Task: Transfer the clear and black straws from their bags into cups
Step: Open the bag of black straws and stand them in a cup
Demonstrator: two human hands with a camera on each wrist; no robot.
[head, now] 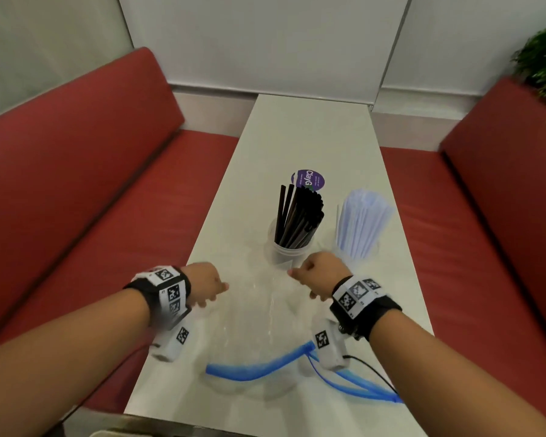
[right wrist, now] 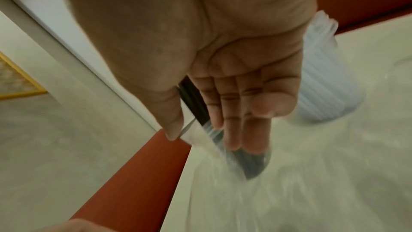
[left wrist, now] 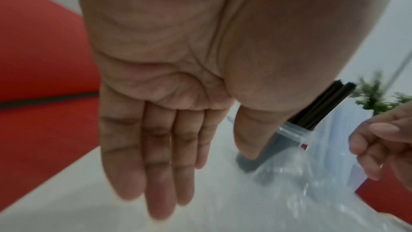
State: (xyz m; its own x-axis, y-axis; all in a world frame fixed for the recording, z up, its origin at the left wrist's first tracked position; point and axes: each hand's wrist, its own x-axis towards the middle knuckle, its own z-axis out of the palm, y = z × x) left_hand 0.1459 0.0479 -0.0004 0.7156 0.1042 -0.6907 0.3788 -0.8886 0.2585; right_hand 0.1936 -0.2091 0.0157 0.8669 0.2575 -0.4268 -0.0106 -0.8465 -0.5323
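1. Table point(head: 312, 137): two cups, both loaded; transfer judged essentially complete.
2. Bags point(head: 259, 310): two, clear with blue zips, lying flat near the hands, apparently empty.
3. Clear straws point(head: 361, 222): bundle upright in right cup.
4. Black straws point(head: 300, 216): bundle upright in left cup.
5. Left hand point(head: 205, 283): fingers straight, holding nothing.
6. Right hand point(head: 320, 274): fingers loose, holding nothing.

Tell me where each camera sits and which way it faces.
Head: worn on the head, facing down at the table; both forearms, left hand and right hand show.
Left wrist: looks along the open left palm; straight fingers show.
Right wrist: looks along the open right palm; fingers show.
Shared: all three show the black straws in their cup.
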